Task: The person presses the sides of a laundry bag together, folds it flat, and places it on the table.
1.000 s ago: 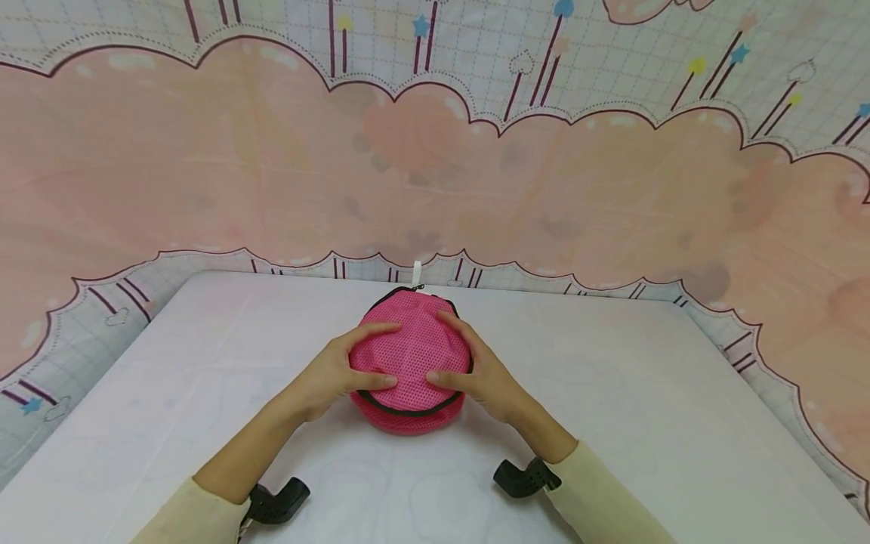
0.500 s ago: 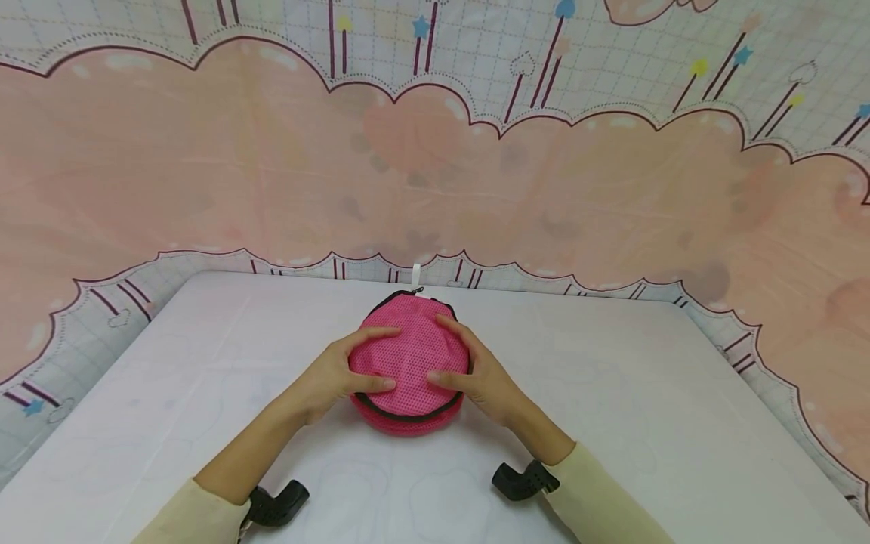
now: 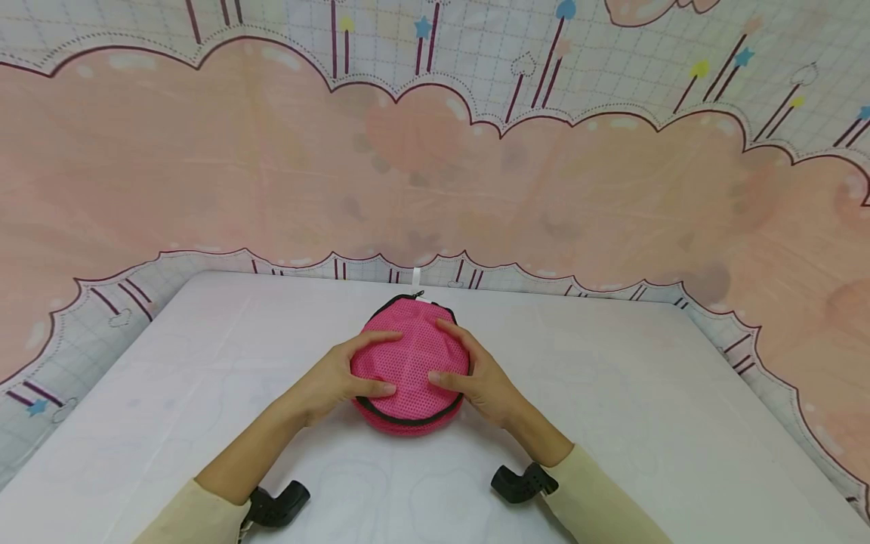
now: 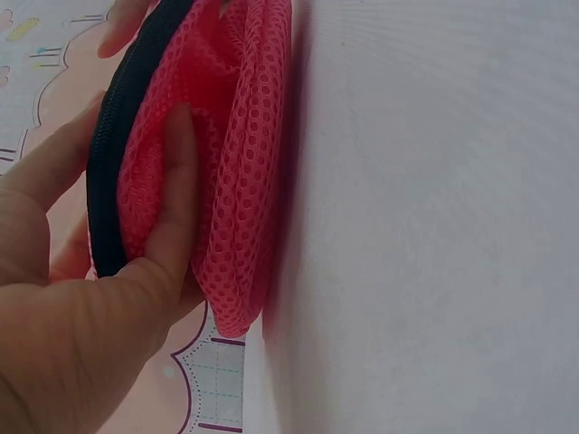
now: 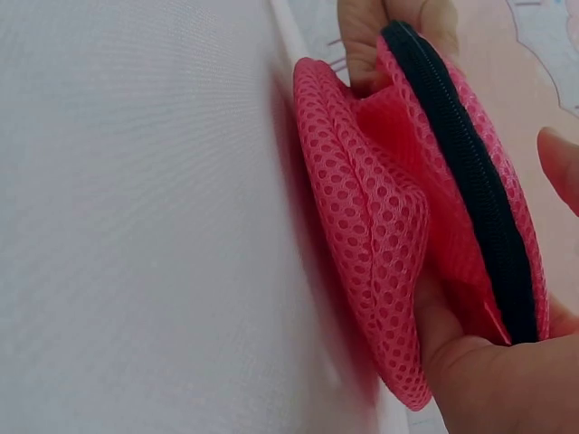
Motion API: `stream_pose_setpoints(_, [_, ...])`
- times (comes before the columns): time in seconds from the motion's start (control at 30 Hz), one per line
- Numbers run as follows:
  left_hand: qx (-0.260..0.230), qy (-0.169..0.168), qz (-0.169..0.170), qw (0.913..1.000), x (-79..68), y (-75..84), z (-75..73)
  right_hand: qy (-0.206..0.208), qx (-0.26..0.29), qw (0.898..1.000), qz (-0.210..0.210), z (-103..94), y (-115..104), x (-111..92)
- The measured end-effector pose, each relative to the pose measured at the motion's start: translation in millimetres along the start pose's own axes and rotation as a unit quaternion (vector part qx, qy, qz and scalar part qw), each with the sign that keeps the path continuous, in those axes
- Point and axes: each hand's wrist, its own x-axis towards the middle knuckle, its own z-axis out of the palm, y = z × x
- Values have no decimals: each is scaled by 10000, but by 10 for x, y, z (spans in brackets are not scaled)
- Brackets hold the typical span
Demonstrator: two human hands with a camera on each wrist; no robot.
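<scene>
Flatter now than 1 second back: pink mesh pouch (image 3: 410, 368) pressed lower, both hands drawn slightly nearer the body. Left hand (image 3: 331, 378) cupping the pouch's left side, fingers curled over the top, thumb (image 4: 172, 194) dug into the mesh wall. Pouch at the middle of the white table (image 3: 612, 393), collapsed into folds, black zipper (image 5: 470, 172) ringing the lid edge, small white tab (image 3: 417, 273) at the far side. Right hand (image 3: 479, 378) mirroring on the right, fingers wrapped over the top, thumb tucked under the fold. Looks light, soft, springy; mesh likely grippy, not fragile; best held at the zipper rim or opposite sides. Smooth white cloth on the table, pink cloud-print backdrop (image 3: 435, 174) behind and at both flanks.
</scene>
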Motion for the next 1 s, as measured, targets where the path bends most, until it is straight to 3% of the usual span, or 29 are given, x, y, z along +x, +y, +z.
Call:
stream_pose_setpoints(0.77, [-352, -110, -165, 9992, 3, -20, -15, -160, -93, 9996, 202, -3, 7, -6])
stream_pose_setpoints(1.0, [-225, -98, -339, 9991, 2, 0, -10, -195, -679, 9971, 289, -47, -23, -9])
